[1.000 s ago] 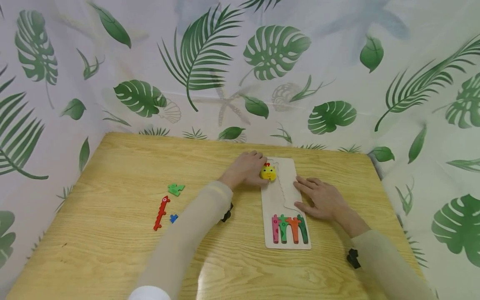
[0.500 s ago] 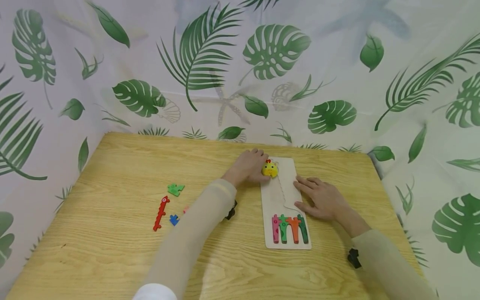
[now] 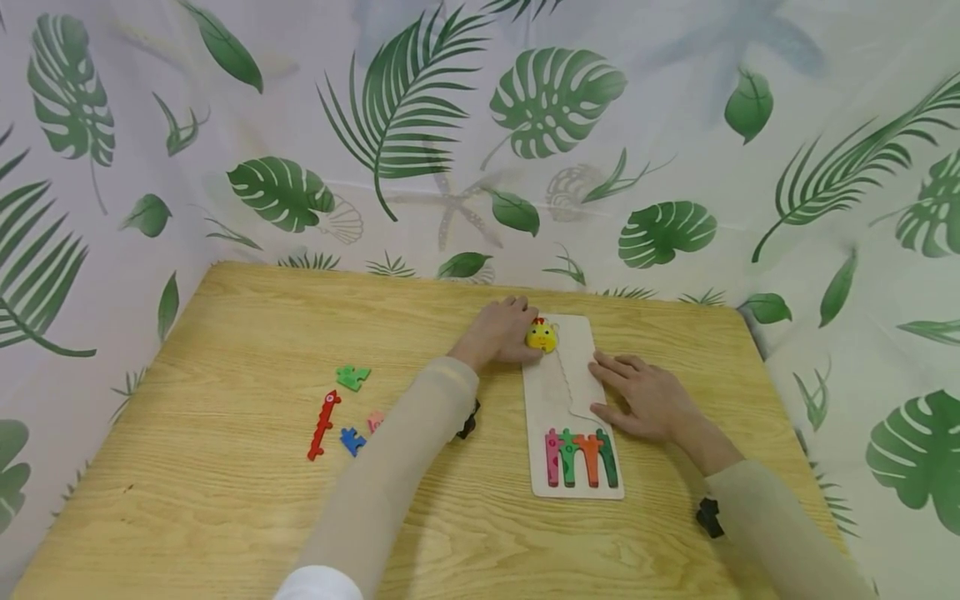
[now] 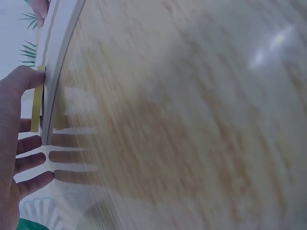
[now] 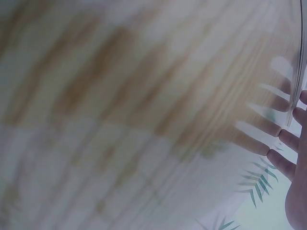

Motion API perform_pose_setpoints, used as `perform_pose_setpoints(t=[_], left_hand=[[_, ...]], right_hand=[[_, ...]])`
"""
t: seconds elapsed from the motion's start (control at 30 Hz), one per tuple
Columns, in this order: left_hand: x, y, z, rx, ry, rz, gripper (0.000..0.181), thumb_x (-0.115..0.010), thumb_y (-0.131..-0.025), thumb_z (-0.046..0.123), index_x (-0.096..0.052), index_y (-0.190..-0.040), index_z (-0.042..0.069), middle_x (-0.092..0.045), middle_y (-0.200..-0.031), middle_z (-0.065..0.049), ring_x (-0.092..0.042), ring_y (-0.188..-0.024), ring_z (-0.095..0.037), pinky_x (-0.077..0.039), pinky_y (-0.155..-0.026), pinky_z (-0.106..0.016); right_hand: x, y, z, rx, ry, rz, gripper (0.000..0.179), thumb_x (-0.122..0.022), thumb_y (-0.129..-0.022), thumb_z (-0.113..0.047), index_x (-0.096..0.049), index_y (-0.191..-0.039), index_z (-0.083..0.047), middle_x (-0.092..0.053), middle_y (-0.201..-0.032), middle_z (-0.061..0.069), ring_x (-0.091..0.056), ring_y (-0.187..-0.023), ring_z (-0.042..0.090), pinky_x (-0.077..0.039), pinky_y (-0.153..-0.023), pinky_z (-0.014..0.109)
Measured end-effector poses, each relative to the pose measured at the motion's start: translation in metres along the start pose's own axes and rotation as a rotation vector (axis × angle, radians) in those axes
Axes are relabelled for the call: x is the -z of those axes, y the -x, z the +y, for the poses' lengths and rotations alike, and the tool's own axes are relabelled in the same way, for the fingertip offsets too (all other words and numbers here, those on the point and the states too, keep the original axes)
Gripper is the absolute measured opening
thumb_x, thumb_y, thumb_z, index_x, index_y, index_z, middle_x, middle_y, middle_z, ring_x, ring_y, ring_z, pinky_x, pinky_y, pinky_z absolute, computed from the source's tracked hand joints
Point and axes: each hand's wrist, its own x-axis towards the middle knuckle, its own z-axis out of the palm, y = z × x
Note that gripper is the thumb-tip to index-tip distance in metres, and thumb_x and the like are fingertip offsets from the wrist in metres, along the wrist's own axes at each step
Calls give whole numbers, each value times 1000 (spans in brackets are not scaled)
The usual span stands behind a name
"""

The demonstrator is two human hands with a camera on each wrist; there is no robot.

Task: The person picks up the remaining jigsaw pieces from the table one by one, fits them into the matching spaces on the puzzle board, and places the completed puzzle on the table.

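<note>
Between its thumb and fingers, my left hand [image 3: 501,332] pinches a yellow animal-head puzzle piece [image 3: 542,337] at the top left of a pale wooden puzzle board [image 3: 558,392]. From the left wrist view the yellow piece [image 4: 38,98] appears edge-on, thumb on one side, at the board's rim. My right hand [image 3: 637,396] lies flat with spread fingers, its fingertips touching the board's right edge. Pink, green, orange and dark green leg pieces [image 3: 580,458] sit in the bottom of the board. In the right wrist view, fingers [image 5: 283,165] meet the table beside the board edge.
Loose puzzle pieces lie left of my left arm: a green one [image 3: 352,377], a long red one [image 3: 323,425], a blue one [image 3: 352,441] and a pink one [image 3: 376,422] partly behind the sleeve. A leaf-patterned curtain [image 3: 450,192] borders the wooden table [image 3: 247,333].
The yellow head piece has shifted slightly up and right into the board's top outline, carried by my left hand. The left forearm moved right, uncovering the pink piece. My right hand stayed put.
</note>
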Motion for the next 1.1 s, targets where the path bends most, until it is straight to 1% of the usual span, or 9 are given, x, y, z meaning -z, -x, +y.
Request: perform_pose_setpoints(t=[0.13,0.23,0.47,0.63,0.83,1.0,1.1], left_hand=[[-1,-3,-1,5,-11,-9,72,-58,-97,64,-53,-149,15,-54,-147,-10,-57,-131,-26,-52,-112,-42],[-2,-3,-2,18,-17,-15,73,-57,-97,64,-52,-151,16,-53,-149,-10,-56,-134,-26,-52,-112,-42],[1,-5,3,18,-7,-11,71,-58,-97,63,-54,-150,15,-53,-148,-11,-55,-136,-27,-52,-112,-43],[-1,-7,4,24,4,-2,71,-58,-98,62,-53,-152,16,-51,-152,-11,-53,-140,-28,-50,-116,-44],[-3,-9,5,25,-8,-1,72,-57,-98,64,-52,-153,17,-50,-154,-12,-50,-143,-28,-46,-120,-46],[-5,-10,4,21,-7,6,71,-56,-98,64,-52,-152,17,-50,-152,-12,-51,-140,-28,-47,-119,-45],[-6,-10,4,24,-17,-2,71,-55,-99,65,-52,-152,19,-50,-151,-11,-52,-139,-27,-48,-118,-44]], right_hand=[[2,-1,0,10,-2,9,77,-53,-100,-68,-46,-161,-21,-45,-168,5,-52,-145,37,-53,-108,60],[3,-2,-2,17,-13,11,77,-54,-100,-67,-46,-161,-20,-45,-168,6,-52,-145,37,-53,-108,59],[5,0,0,10,-10,-2,77,-55,-100,-66,-46,-161,-19,-45,-168,6,-52,-145,37,-52,-109,59],[5,2,0,4,-15,-1,77,-54,-100,-66,-46,-161,-19,-45,-168,6,-52,-145,37,-52,-110,60],[4,2,0,-4,-24,-5,77,-55,-100,-66,-46,-161,-19,-44,-168,6,-51,-146,38,-51,-110,61],[2,2,1,-3,-22,-4,78,-54,-100,-67,-45,-161,-20,-44,-169,6,-51,-146,37,-51,-110,60],[1,2,2,0,-24,-3,78,-53,-100,-68,-45,-162,-20,-43,-169,6,-51,-146,37,-51,-111,60]])
